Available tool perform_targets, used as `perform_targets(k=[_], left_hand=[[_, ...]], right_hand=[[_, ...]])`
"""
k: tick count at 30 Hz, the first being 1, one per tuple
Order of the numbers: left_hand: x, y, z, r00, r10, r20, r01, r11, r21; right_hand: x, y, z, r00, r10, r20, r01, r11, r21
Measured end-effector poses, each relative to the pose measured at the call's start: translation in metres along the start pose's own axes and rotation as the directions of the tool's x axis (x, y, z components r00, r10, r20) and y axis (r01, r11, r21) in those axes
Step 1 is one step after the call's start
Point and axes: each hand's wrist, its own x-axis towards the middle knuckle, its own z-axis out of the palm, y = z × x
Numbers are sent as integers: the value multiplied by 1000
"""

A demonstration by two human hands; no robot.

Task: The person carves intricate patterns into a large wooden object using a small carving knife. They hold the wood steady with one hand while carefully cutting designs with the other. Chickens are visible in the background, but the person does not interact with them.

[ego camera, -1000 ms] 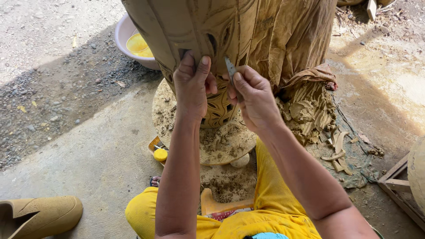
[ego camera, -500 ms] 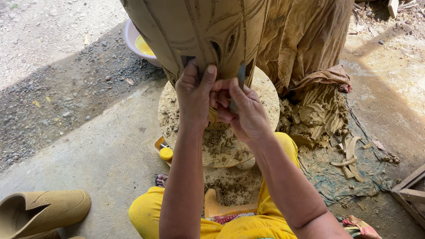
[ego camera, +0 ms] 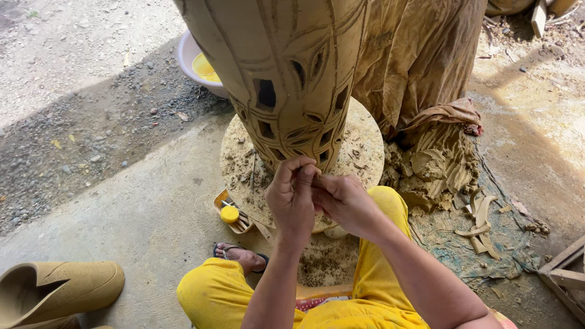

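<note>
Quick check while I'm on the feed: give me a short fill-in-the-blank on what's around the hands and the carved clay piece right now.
1. The tall carved clay vessel stands on a round ____ board strewn with clay crumbs.
2. The left hand and right hand meet just below the vessel's ____ end.
3. The small round cap on the tool tray is ____.
4. The person's trousers are ____.

Missing words: wooden; lower; yellow; yellow

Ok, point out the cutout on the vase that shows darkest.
The squarish cutout on the vase, upper left of the carved band. It shows nearly black, and it is larger than the slim leaf-shaped slits beside and below it, above both hands.
</note>
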Motion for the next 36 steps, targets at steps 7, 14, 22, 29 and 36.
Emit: perform_targets(k=[7,14,22,29,36], left_hand=[[39,6,-36,971,218,-102,-203,970,135],[70,40,-7,974,226,-23,-204,916,345],[97,38,10,984,-59,168,64,998,-25],[103,19,15,976,72,207,-11,960,-281],[102,22,18,981,30,192,16,972,-234]], right_hand=[[-14,-15,-14,987,8,-159,7,996,92],[53,-20,-19,715,-443,-541,237,881,-409],[67,-38,-5,746,-299,-595,205,953,-222],[71,-39,-5,719,-344,-604,133,921,-366],[70,-43,-7,678,-428,-597,183,886,-427]])
